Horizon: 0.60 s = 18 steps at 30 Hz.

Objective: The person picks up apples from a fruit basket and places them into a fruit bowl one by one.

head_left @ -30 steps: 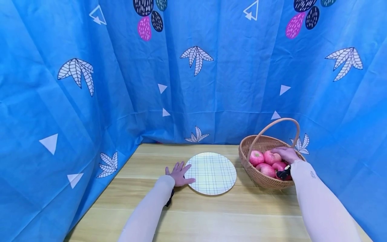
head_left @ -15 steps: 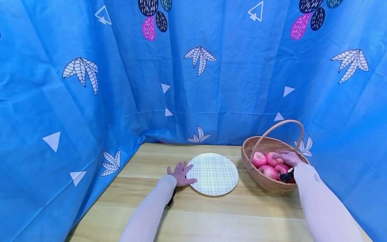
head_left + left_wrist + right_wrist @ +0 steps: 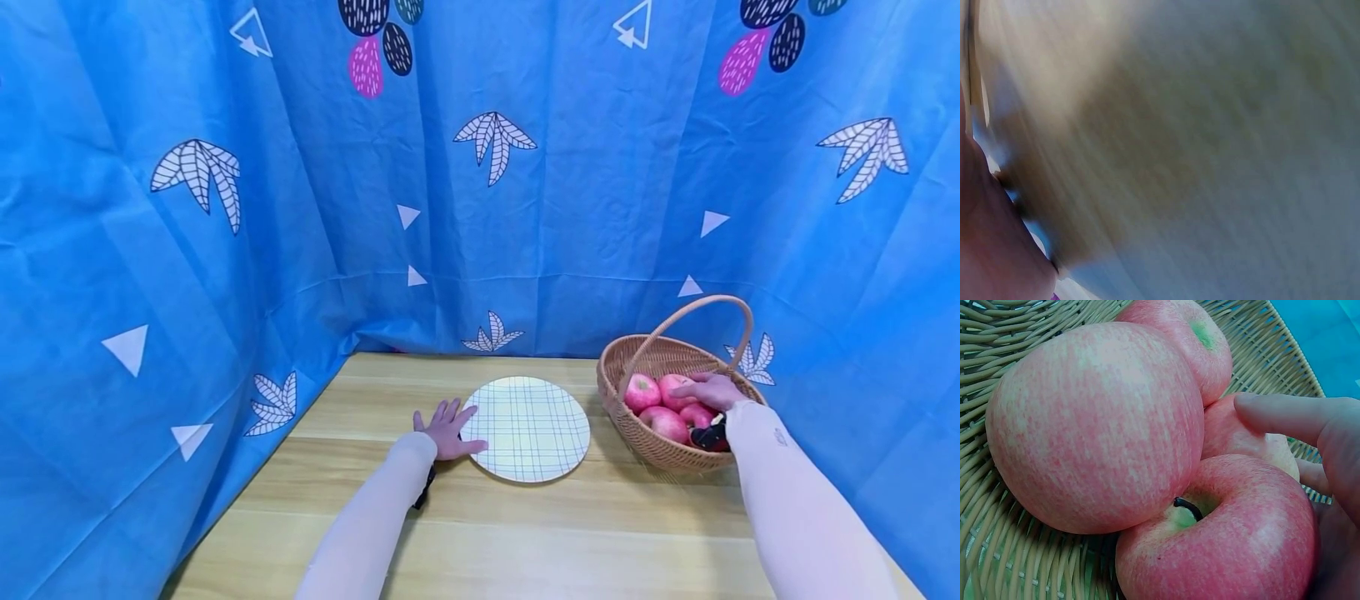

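Note:
My left hand (image 3: pixel 447 433) lies with fingers spread at the left edge of a round, pale plate (image 3: pixel 528 429) with a grid pattern, its thumb and a finger at the rim. A wicker basket (image 3: pixel 660 454) with an arched handle stands on the right and contains several pink-red apples (image 3: pixel 663 423). Reaching into it, my right hand (image 3: pixel 712 390) grips the back apple (image 3: pixel 675 392). In the right wrist view, the thumb (image 3: pixel 1285 415) presses that apple (image 3: pixel 1229 428), and a finger shows behind it; nearer apples (image 3: pixel 1094 428) partly hide the hold. The left wrist view is mostly blurred tabletop.
The plate and basket share a light wooden table (image 3: pixel 480 542), with a gap between them. A blue patterned curtain (image 3: pixel 480 233) encloses the back and both sides. The basket's handle (image 3: pixel 693 304) arches over the apples, close to the right hand.
The right hand has settled slightly lower around the back apple. The left hand, plate and basket keep their places; the head view has shifted a little.

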Each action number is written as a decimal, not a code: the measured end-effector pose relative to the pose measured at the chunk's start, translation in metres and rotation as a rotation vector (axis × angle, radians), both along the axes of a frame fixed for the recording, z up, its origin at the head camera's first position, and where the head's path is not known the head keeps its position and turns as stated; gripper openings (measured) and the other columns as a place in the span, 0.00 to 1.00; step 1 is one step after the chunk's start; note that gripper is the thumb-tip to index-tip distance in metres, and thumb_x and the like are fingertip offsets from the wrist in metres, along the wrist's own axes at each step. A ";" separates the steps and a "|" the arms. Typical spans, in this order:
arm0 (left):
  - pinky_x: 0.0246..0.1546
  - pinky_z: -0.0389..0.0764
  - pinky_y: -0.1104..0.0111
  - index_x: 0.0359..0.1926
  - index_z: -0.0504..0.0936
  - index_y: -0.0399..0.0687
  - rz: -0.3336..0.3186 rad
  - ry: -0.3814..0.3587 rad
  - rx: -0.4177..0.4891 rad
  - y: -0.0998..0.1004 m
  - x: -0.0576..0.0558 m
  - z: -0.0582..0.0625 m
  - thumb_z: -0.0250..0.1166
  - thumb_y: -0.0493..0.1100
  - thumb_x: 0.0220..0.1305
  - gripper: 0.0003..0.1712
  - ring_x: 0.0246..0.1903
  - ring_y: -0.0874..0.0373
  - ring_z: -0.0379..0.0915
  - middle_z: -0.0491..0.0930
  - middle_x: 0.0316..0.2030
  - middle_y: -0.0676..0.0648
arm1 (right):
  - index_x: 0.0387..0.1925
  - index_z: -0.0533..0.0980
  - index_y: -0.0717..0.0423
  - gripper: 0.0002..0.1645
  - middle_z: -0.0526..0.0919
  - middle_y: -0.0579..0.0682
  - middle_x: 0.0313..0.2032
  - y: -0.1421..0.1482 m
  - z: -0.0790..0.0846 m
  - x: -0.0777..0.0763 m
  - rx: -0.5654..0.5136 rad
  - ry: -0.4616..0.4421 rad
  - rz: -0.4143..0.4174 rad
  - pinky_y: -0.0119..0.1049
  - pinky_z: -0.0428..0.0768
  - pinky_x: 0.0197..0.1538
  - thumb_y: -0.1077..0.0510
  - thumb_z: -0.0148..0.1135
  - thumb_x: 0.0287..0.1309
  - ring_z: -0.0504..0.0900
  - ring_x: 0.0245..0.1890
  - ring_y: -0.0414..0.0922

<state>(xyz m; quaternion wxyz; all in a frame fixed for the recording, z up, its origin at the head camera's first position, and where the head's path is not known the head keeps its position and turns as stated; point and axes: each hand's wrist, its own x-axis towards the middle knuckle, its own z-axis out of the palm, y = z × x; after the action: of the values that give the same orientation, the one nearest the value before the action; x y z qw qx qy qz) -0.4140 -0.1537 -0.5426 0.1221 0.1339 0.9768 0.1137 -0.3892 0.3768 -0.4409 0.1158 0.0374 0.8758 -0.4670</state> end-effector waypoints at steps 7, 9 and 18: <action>0.68 0.26 0.29 0.79 0.44 0.78 -0.015 0.009 -0.006 0.000 0.006 0.006 0.44 0.90 0.51 0.58 0.80 0.46 0.27 0.36 0.82 0.50 | 0.64 0.66 0.73 0.39 0.86 0.48 0.29 -0.005 0.001 0.006 -0.044 0.004 -0.003 0.34 0.84 0.33 0.48 0.66 0.65 0.84 0.27 0.40; 0.68 0.26 0.29 0.79 0.44 0.78 -0.016 0.010 -0.006 0.000 0.008 0.009 0.44 0.89 0.52 0.57 0.80 0.46 0.27 0.36 0.82 0.49 | 0.64 0.66 0.73 0.39 0.85 0.48 0.29 -0.005 0.001 0.007 -0.042 0.010 -0.007 0.34 0.83 0.33 0.49 0.66 0.65 0.84 0.26 0.40; 0.68 0.25 0.29 0.79 0.47 0.76 -0.011 0.020 0.018 0.000 0.004 0.003 0.46 0.90 0.49 0.59 0.80 0.45 0.28 0.37 0.82 0.49 | 0.54 0.71 0.71 0.28 0.84 0.46 0.26 -0.012 0.010 0.020 -0.088 -0.001 0.003 0.33 0.83 0.32 0.51 0.65 0.65 0.83 0.26 0.40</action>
<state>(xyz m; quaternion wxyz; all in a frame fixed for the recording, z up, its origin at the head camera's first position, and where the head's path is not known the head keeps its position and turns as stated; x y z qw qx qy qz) -0.4102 -0.1534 -0.5398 0.1121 0.1417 0.9762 0.1203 -0.3688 0.3645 -0.4312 0.1186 0.0314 0.8544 -0.5050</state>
